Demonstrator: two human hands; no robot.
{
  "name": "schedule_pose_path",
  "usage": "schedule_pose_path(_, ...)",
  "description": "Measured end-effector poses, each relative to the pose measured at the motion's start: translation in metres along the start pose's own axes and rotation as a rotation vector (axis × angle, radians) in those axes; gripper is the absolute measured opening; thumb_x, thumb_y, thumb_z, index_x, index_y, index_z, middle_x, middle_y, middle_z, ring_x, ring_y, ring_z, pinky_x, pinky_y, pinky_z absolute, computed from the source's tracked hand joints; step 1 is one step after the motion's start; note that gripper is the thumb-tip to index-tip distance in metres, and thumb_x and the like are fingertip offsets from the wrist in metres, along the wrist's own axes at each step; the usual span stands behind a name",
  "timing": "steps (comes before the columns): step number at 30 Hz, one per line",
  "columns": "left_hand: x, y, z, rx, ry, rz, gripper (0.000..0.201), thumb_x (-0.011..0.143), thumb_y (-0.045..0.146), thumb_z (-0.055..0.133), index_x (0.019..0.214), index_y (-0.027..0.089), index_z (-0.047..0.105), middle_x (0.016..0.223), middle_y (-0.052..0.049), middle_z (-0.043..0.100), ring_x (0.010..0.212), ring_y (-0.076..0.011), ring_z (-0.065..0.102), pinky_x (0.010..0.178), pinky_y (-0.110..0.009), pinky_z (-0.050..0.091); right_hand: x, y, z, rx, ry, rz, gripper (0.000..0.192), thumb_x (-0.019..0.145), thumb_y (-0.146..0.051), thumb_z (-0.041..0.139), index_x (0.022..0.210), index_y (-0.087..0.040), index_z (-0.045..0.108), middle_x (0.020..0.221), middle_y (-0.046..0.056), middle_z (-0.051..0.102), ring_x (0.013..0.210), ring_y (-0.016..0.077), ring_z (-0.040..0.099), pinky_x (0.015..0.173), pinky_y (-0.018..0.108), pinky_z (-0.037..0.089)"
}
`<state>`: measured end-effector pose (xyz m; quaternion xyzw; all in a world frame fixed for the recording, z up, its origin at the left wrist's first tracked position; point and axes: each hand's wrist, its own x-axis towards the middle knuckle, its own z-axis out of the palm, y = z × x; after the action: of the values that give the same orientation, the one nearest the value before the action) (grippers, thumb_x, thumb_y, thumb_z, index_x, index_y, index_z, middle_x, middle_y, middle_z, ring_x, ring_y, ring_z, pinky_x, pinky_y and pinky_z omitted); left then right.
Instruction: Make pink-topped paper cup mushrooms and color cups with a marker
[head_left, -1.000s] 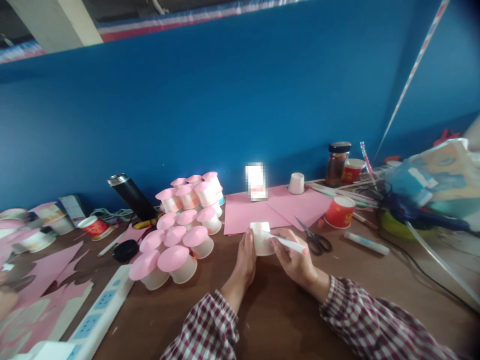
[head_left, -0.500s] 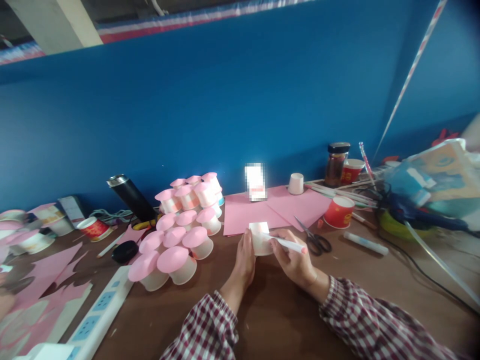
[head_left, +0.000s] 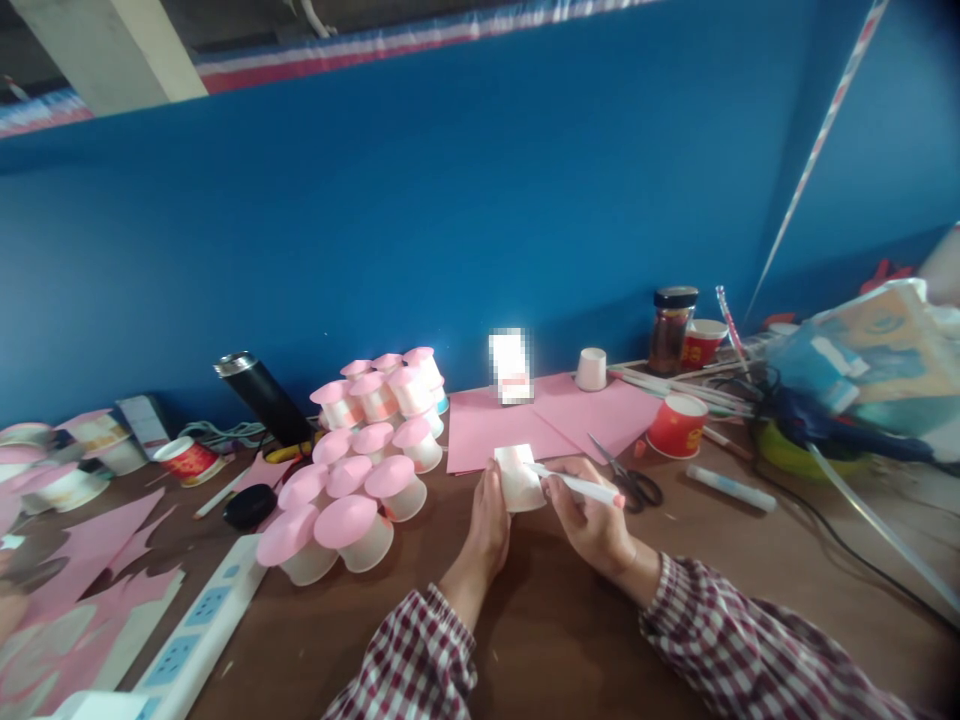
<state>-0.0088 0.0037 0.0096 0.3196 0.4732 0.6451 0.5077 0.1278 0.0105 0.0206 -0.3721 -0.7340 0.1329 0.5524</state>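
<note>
A white paper cup [head_left: 520,485] stands upside down in front of me, its wide rim downward. My left hand [head_left: 489,512] is closed round the cup's left side. In my right hand [head_left: 596,520] is a white marker pen [head_left: 581,487] with a pinkish-red end. The pen's tip points at the cup's right side; whether it touches cannot be made out. Scissors [head_left: 636,488] with dark handles lie just beyond my right hand. Pink paper sheets [head_left: 487,425] lie behind the cup, with another white cup [head_left: 592,369] upside down at their far edge.
Several white cups with pink paper tops [head_left: 352,525] stand to the left. A power strip [head_left: 191,620], a black flask [head_left: 262,395] and pink paper scraps [head_left: 97,550] are further left. To the right are a red cup [head_left: 677,426], a capped pen [head_left: 731,488] and a jar [head_left: 672,330].
The cup in my left hand has tilted slightly leftward. The marker's rear end has swung a little to the right. Everything else looks the same.
</note>
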Motion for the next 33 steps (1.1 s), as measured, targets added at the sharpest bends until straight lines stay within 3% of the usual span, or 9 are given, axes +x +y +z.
schedule_pose_path(3,0.001,-0.005,-0.004,-0.005,0.028,-0.016,0.053,0.079,0.045,0.056,0.122,0.015,0.053,0.13,-0.018,0.051,0.123,-0.0316,0.043,0.093,-0.037,0.043,-0.001,0.0,0.0,0.013,0.013,0.012,0.011,0.086,-0.018,0.05,0.096,-0.019,0.055,0.078,0.004,0.063,0.066,0.0156,0.062,0.06,0.026,0.05)
schedule_pose_path(8,0.001,-0.007,-0.006,0.016,-0.044,-0.011,0.056,0.08,0.055,0.048,0.117,0.013,0.057,0.118,-0.018,0.059,0.118,-0.0313,0.048,0.091,-0.036,0.044,0.0,0.001,0.001,0.019,0.009,0.018,0.011,0.086,-0.018,0.05,0.097,-0.019,0.055,0.079,0.003,0.062,0.066,0.0147,0.061,0.062,0.026,0.049)
schedule_pose_path(17,-0.001,0.0,-0.002,0.11,0.006,0.006,0.053,0.079,0.048,0.054,0.118,0.012,0.056,0.124,-0.019,0.056,0.12,-0.0316,0.047,0.092,-0.035,0.042,0.002,0.0,0.002,0.002,-0.013,-0.009,0.011,0.087,-0.019,0.051,0.097,-0.019,0.055,0.079,0.002,0.062,0.068,0.0142,0.06,0.064,0.024,0.048)
schedule_pose_path(29,0.001,0.001,0.0,-0.059,-0.072,-0.082,0.054,0.079,0.059,0.047,0.105,0.014,0.06,0.102,-0.015,0.065,0.1,-0.0278,0.058,0.081,-0.034,0.047,0.001,0.0,0.0,-0.002,-0.011,0.01,0.011,0.088,-0.021,0.049,0.097,-0.019,0.055,0.076,0.003,0.062,0.063,0.0141,0.06,0.06,0.025,0.05)
schedule_pose_path(33,0.001,0.004,0.002,-0.129,-0.114,-0.105,0.051,0.08,0.057,0.047,0.102,0.013,0.06,0.095,-0.011,0.066,0.088,-0.0221,0.06,0.073,-0.03,0.047,0.002,0.0,0.0,0.004,-0.006,0.009,0.011,0.088,-0.021,0.049,0.097,-0.019,0.055,0.077,0.003,0.062,0.063,0.0141,0.06,0.06,0.025,0.05)
